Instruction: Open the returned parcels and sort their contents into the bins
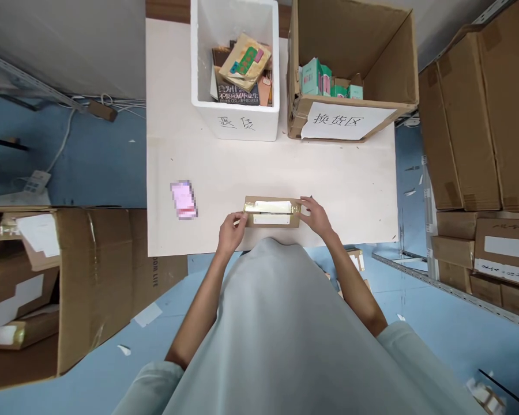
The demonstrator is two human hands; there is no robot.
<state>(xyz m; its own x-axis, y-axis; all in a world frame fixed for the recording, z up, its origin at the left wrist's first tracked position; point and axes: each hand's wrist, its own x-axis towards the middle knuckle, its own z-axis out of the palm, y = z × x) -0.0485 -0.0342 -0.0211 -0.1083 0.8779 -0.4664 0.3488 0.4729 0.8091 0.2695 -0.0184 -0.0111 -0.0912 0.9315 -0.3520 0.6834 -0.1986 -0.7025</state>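
A small brown cardboard box [271, 222] lies flat near the front edge of the white table. Clear tape runs along its middle seam, and white paper strips show on either side of that seam. My left hand [232, 231] grips its left end, thumb and fingers pressed together at the corner. At the opposite end, my right hand [316, 217] has its thumb and fingers around the right edge of the box. What lies under the box is hidden.
A white foam bin [246, 124] with books stands at the back, beside a cardboard carton [400, 98] with small green boxes. A pixelated pink item [184, 200] lies left on the table [216, 167]. Large open carton [99, 271] stands left; stacked boxes [467, 121] fill the right.
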